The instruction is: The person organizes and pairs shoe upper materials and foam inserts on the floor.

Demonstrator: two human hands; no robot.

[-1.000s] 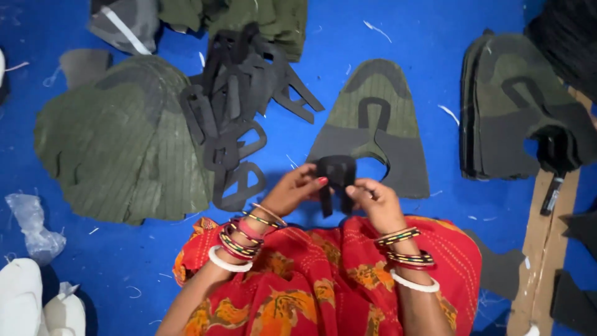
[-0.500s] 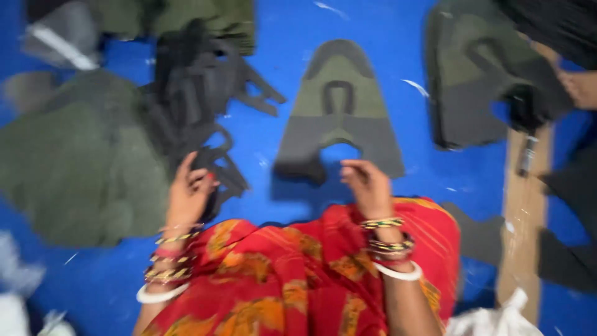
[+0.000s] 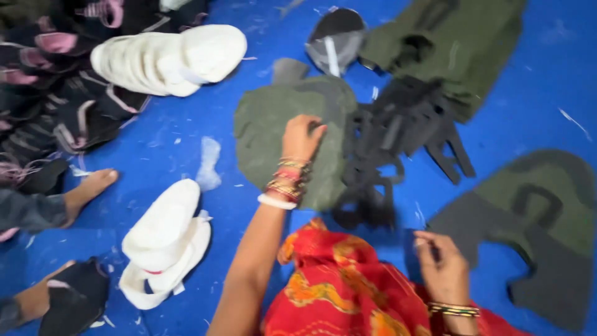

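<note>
Bright, even light falling from above, soft shadows lying close under things, whole picture smearing with motion blur, edges looking fuzzy, no glare showing

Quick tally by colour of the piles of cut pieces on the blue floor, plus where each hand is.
Olive-green fabric piles: 3 (left hand rests on the near rounded pile; far pile; right pile)
White sole-shaped piles: 2 (far, near)
Black strap-piece pile: 1
Total: 6
Right hand near the red garment.
</note>
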